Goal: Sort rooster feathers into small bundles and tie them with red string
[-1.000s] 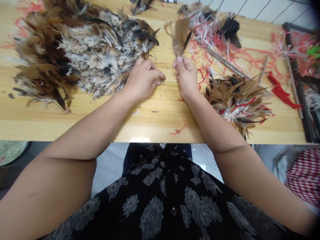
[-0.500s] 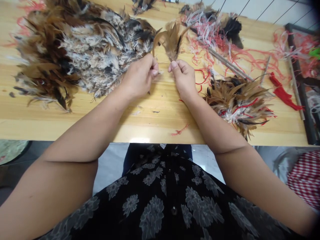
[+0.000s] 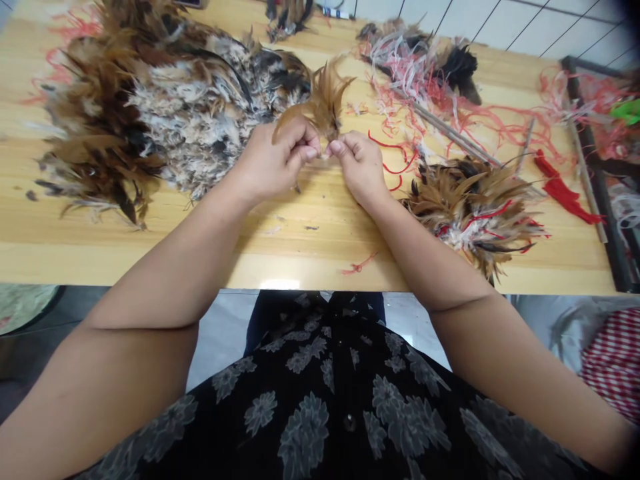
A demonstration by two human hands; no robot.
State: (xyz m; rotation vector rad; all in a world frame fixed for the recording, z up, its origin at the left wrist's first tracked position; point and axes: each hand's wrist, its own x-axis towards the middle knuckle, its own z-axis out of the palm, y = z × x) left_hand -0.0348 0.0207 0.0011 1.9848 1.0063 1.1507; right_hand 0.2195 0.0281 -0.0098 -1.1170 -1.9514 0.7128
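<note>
A small bunch of brown feathers [image 3: 327, 100] stands up over the table, its quill ends pinched between the thumb and fingers of my right hand [image 3: 364, 168]. Close beside it, my left hand [image 3: 280, 160] is closed in a pinch near those quill ends. A dark feather tip [image 3: 297, 189] pokes out below the left hand; the rest of that feather is hidden by the fingers. One curved brown feather of the bunch reaches over the back of my left hand. Left of the hands lies a big heap of feather bunches [image 3: 185, 113], pale fluffy ends showing.
Right of my right forearm lies a tied feather bundle [image 3: 480, 213] with red strings. Beyond are tangled pink and white strips [image 3: 405, 63], thin sticks [image 3: 450, 133], a red strip bundle [image 3: 565, 190] and a dark-framed tray [image 3: 597, 180]. The wooden table's edge [image 3: 310, 283] runs before me.
My hands have come closer together, the right one shifting left and slightly down. The brown feather bunch has moved left with it, now overlapping the left hand.
</note>
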